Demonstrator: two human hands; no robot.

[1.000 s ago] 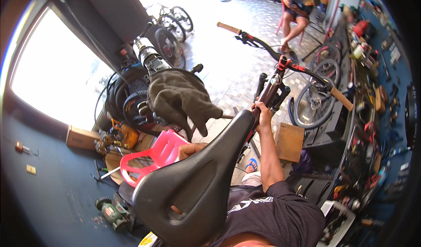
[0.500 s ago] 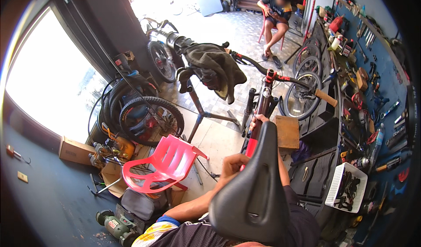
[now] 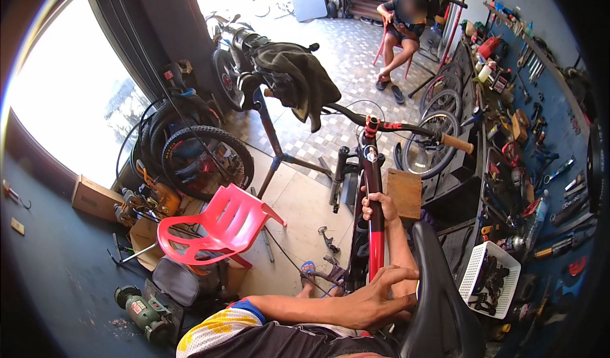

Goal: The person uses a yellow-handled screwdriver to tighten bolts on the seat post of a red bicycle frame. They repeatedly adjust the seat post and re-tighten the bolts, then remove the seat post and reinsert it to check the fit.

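A bicycle with a dark red and black frame (image 3: 375,247) stands in front of me, its handlebar (image 3: 406,128) pointing away. My right hand (image 3: 381,206) is closed around the frame's top tube, below the head tube. My left hand (image 3: 384,297) reaches across my right forearm to the left edge of the black saddle (image 3: 438,301). Its fingers are bent, the tips partly hidden by the saddle, so what they grip is unclear. The saddle covers the lower right and hides the seat post beneath it.
Left stands a pink plastic chair (image 3: 219,224); beyond it are tyres (image 3: 206,161) and a repair stand (image 3: 273,148) with a dark cloth (image 3: 298,81). Tools fill the right wall above a white basket (image 3: 489,278). A wooden box (image 3: 403,192) flanks the bicycle. A person (image 3: 400,30) sits far off.
My left hand has moved from the frame tube back to the saddle's side. The saddle appears lower and further right, uncovering more of the tube. My right hand still grips the tube.
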